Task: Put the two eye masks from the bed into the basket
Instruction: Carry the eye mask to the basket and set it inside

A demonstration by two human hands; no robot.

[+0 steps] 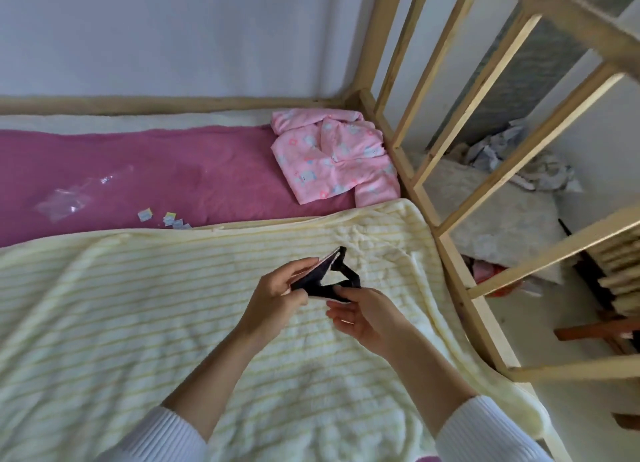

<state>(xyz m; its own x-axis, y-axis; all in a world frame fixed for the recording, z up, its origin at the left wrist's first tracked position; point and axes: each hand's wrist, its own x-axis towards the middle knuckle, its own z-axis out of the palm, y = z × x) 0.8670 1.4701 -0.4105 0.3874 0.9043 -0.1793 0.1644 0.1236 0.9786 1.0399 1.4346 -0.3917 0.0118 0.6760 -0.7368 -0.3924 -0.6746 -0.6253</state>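
At the far left, a crumpled clear plastic bag (pixel 67 198) is lying on the magenta sheet (pixel 194 177), with a few small paper packets (pixel 162 218) scattered just beside the edge of the cream striped blanket (pixel 138 316) that is covering the near part of the bed. The left hand (pixel 277 297) is reaching in from the lower left, its white ribbed sleeve (pixel 162 437) showing at the bottom, and its thumb and fingers are pinching one end of a dark eye mask (pixel 317 276), which is being held in the air above the blanket. The mask's black strap (pixel 348 271) is looping out to the right. The right hand (pixel 363 317) is coming in from the lower right with the palm turned up; its fingertips are gripping the mask's other end while the rest of the fingers are lying loosely spread. Only one mask can be made out clearly; a pale pink edge is showing along it. Farther back, a pink patterned garment (pixel 332 156) is lying bunched on the sheet against the wooden bed frame (pixel 450 264). Beyond the slatted rail at the right, rumpled bedding (pixel 502 215) is sitting lower down.
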